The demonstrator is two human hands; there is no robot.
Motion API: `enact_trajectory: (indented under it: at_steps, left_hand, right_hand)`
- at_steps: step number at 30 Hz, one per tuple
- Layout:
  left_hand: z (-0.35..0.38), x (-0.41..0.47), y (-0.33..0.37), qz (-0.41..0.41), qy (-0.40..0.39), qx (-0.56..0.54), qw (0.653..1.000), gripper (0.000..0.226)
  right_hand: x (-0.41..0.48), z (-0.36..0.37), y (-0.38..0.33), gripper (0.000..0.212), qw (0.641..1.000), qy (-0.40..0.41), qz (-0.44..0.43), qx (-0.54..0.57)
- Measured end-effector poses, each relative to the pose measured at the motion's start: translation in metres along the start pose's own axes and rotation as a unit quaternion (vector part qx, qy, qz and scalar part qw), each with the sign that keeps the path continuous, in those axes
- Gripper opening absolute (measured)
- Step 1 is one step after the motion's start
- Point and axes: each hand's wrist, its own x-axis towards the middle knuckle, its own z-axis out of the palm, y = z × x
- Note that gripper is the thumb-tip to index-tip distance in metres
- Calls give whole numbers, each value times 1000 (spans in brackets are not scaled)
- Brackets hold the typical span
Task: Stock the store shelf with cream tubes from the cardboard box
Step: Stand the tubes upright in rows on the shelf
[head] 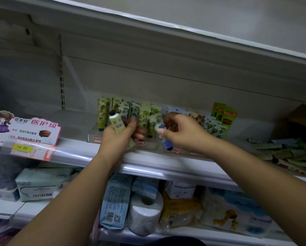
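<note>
My left hand (pixel 119 134) is closed around a pale green cream tube (pixel 117 124), black cap up, in front of the shelf (pixel 74 153). My right hand (pixel 179 133) grips a blurred tube with a blue end (pixel 162 132), tilted downward. Behind both hands a row of green patterned cream tubes (pixel 129 110) stands upright in clear holders on the shelf. The brown cardboard box (pixel 297 121) sits at the far right of the same shelf, partly cut off by the frame edge.
Orange-green sachets (pixel 224 113) and floral packets (pixel 213 127) stand right of the tubes. Loose tubes and packets lie in a pile (pixel 294 155) at the right. A promo sign (pixel 31 130) hangs on the left. Tissue packs and toilet rolls (pixel 145 212) fill the lower shelf.
</note>
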Motion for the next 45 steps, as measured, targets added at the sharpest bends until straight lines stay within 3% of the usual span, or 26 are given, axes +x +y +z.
enact_trajectory:
  at_steps: [7, 11, 15, 20, 25, 33, 39, 45]
  left_hand:
    - [2, 0, 9, -25, 187, -170, 967, 35]
    - [1, 3, 8, -29, 243, -173, 954, 34]
    - [-1, 4, 7, -35, 249, -185, 950, 30]
    - [-4, 3, 8, -43, 224, -222, 948, 38]
    - [-2, -2, 14, -50, 213, -228, 949, 52]
    - [0, -5, 17, -43, 204, -200, 957, 53]
    - [-1, -3, 15, -39, 206, -189, 959, 54]
    - [0, -4, 16, -34, 205, -186, 960, 53]
  right_hand:
    - [16, -9, 2, 33, 973, 66, 72, 208]
    - [26, -10, -11, 17, 955, 63, 61, 282]
    - [39, -6, -24, 1, 950, 68, 48, 301]
    - [51, -3, -36, 13, 966, 61, 30, 248]
    - [66, 3, -42, 9, 976, 86, 5, 199]
    - [84, 12, -42, 9, 991, 126, -10, 52]
    - [86, 16, -46, 10, 987, 157, 28, 10]
    - [91, 25, -44, 11, 989, 135, 18, -60]
